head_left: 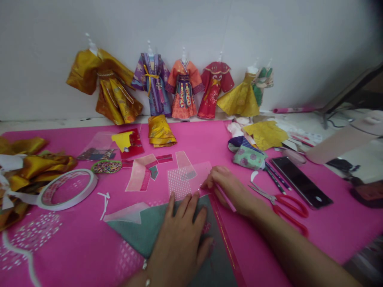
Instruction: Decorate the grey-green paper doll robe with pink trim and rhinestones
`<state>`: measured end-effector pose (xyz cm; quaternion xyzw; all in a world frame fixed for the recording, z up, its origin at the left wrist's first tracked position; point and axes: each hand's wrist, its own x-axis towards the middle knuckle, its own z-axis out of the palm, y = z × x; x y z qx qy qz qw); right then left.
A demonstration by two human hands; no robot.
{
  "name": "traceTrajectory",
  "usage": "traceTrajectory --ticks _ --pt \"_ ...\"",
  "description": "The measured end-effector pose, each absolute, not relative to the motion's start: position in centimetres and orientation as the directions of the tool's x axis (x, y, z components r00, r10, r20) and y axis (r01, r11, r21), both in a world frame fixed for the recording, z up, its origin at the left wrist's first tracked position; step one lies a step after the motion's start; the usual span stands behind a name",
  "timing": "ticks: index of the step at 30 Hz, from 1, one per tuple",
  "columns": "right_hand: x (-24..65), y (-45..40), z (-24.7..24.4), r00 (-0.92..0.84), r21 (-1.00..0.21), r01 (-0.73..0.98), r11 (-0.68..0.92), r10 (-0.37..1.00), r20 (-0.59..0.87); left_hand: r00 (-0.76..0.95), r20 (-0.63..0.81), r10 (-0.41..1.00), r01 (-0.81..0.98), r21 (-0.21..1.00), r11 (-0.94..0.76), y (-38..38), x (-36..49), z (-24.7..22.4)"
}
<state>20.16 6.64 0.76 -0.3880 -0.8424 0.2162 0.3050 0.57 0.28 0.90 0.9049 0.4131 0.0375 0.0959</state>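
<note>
My left hand [179, 235] lies flat with spread fingers on a grey-green fabric piece [134, 233], pressing it against the pink mat [74, 243]. Near the fabric's upper right corner, my right hand [226, 189] is closed around a thin pink pen [225, 198], whose tip is hidden by the fingers. Just above my left fingertips is a sheet of small white studs [178, 181]. A translucent pale pattern piece [131, 213] lies on the fabric's upper left edge. A red strip with a gold line [224, 235] runs along its right side.
Red-handled scissors [277, 199], pencils [277, 179] and a black phone [302, 181] lie to the right, near a pale bottle [344, 137]. At the left are a tape roll [67, 189] and gold fabric [56, 165]. Several dressed doll forms [182, 89] stand along the wall.
</note>
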Motion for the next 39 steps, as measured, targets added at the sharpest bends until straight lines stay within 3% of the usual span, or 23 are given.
traceTrajectory --ticks 6,12,16,21,28,32,39 --pt "20.34 6.67 0.26 -0.482 -0.610 0.524 0.595 0.797 0.363 0.656 -0.003 0.755 0.740 0.202 -0.642 0.06 0.46 0.83" --pt "19.68 6.62 0.68 -0.558 -0.618 0.474 0.628 0.756 0.341 0.654 0.015 0.756 0.739 0.201 -0.643 0.13 0.46 0.76" --pt "20.05 6.72 0.44 -0.476 -0.629 0.491 0.602 0.791 0.386 0.654 0.016 0.756 0.738 0.209 -0.642 0.16 0.45 0.71" --pt "20.58 6.80 0.34 -0.306 -0.717 0.462 0.522 0.853 0.423 0.655 0.020 0.755 0.735 0.213 -0.643 0.08 0.44 0.75" --pt "19.91 7.03 0.52 -0.168 -0.915 0.295 0.276 0.957 0.235 0.658 0.049 0.751 0.728 0.212 -0.652 0.15 0.32 0.46" --pt "19.92 7.24 0.24 -0.090 -0.883 0.397 0.251 0.968 0.235 0.658 0.044 0.752 0.732 0.200 -0.652 0.22 0.28 0.35" --pt "20.18 7.45 -0.20 -0.116 -0.853 0.437 0.286 0.958 0.262 0.660 0.070 0.748 0.727 0.190 -0.659 0.32 0.30 0.27"
